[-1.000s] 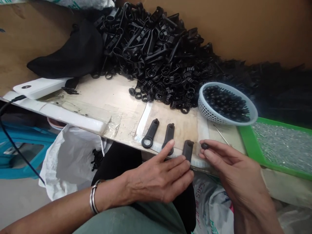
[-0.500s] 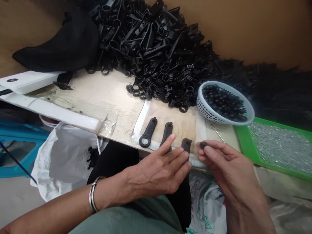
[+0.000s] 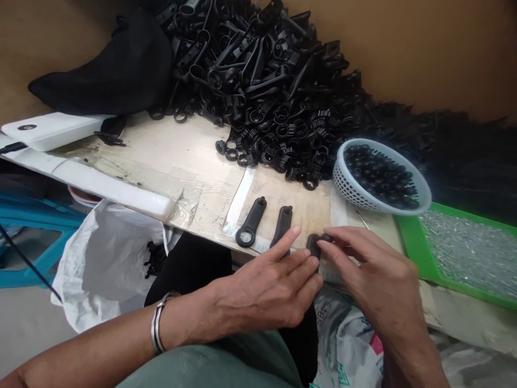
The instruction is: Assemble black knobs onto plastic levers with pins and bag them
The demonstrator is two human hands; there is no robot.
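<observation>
My left hand [image 3: 264, 291] lies flat with its fingers stretched out, the fingertips resting on a black plastic handle part [image 3: 312, 243] at the table's front edge. Most of that part is hidden under the fingers. Between thumb and fingertips, my right hand [image 3: 375, 272] pinches a small black knob [image 3: 325, 237] against the part's far end. Two similar black parts lie to the left: one [image 3: 254, 215] with a ring at its near end, and another [image 3: 284, 220] partly behind my left thumb.
A large heap of black plastic parts [image 3: 258, 81] covers the back. A light blue basket [image 3: 343, 180] of black knobs stands right, beside a green tray [image 3: 410, 240] of small metal pins. A thin metal rod [image 3: 363, 220] lies nearby. An open white sack [image 3: 92, 269] sits below left.
My right hand has moved left, bringing the knob to the end of the part under my left fingers. My left hand has stayed in place; the view has shifted slightly.
</observation>
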